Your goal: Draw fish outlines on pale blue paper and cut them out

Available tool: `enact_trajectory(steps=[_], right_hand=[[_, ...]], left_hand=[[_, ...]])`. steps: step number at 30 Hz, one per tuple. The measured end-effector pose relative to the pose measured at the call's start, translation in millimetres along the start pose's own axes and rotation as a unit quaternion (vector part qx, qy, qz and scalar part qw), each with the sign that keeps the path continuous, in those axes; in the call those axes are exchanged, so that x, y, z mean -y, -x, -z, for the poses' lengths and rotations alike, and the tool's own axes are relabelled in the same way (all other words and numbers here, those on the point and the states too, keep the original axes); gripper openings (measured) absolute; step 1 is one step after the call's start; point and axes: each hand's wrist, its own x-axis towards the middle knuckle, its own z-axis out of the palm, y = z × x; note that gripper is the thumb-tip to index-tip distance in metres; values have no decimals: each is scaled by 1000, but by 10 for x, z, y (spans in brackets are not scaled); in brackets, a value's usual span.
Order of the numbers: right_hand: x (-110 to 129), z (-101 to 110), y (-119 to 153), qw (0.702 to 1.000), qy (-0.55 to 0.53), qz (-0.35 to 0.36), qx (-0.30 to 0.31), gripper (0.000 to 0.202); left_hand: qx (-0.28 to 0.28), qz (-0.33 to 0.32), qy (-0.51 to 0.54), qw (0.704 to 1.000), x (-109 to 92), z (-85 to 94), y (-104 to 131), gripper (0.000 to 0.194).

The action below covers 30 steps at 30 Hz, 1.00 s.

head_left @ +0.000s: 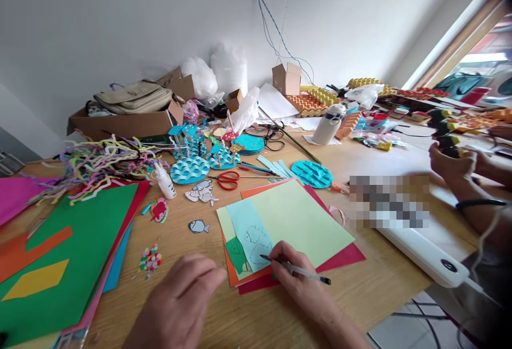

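Observation:
My right hand [294, 272] grips a dark pen [308, 273], its tip on a light blue paper strip [248, 221] with fish outlines drawn on it. The strip lies on a pale green sheet [308, 221], over orange and dark red sheets. A green paper piece [237, 253] is partly under the strip. My left hand [184, 295] is raised left of the paper stack, fingers bent together; what it holds, if anything, is hidden. Beyond it lie a grey-blue paper fish [199, 226], white fish cutouts [201, 193] and a heap of coloured dots [150, 260].
Red scissors [228, 180], a white glue bottle [165, 181] and blue wavy discs [190, 170] stand or lie behind. Green card [80, 253] is at left. A long white device [424, 256] and another person's hands [454, 165] are at right.

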Motion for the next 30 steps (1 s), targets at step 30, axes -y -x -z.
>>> enact_trajectory(steps=[30], right_hand=[[-201, -197, -29, 996, 29, 83, -29, 13]], left_hand=[[157, -14, -18, 987, -206, -1065, -17, 43]])
